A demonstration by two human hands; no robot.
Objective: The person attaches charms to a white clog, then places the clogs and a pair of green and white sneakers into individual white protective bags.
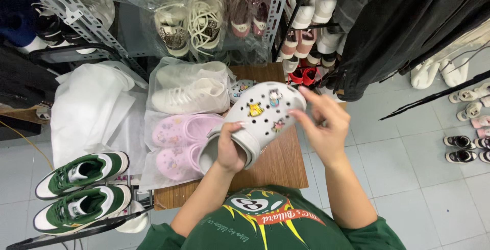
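Person is wearing a dark green short-sleeved T-shirt [270, 227]; chest print is showing yellow flame-like streaks, a red banner, a white-and-black emblem. Forearms bare.

Shoe stockroom: metal racks [76, 17] of bagged shoes [189, 94].

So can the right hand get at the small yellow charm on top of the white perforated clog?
Probably yes: the right hand hovers beside the white perforated clog, which the left hand grips at the heel, and nothing covers the small yellow charm.
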